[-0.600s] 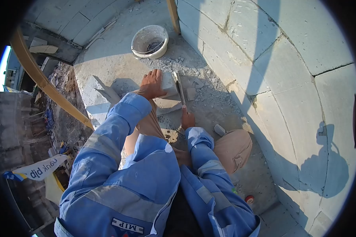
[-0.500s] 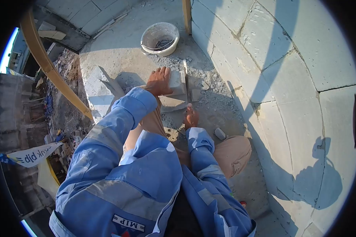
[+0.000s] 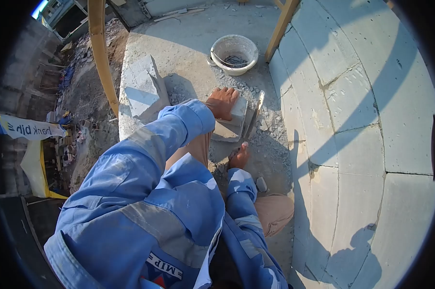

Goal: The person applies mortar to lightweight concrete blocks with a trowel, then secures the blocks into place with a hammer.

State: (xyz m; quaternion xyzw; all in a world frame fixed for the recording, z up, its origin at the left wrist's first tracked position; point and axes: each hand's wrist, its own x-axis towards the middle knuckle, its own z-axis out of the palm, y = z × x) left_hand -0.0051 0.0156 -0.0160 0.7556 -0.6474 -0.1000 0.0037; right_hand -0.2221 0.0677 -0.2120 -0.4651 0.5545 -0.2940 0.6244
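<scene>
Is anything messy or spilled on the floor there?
Yes! Grey rubble is scattered over the floor between the wall and the block under the left hand. It looks messy because the bits lie loose everywhere. The white tub stands upright, so it doesn't look tipped over.

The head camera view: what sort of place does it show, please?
Most likely a building site: there is a bare wall of large pale blocks, a bucket with rubble scattered near it, and the left hand resting on a separate block.
</scene>
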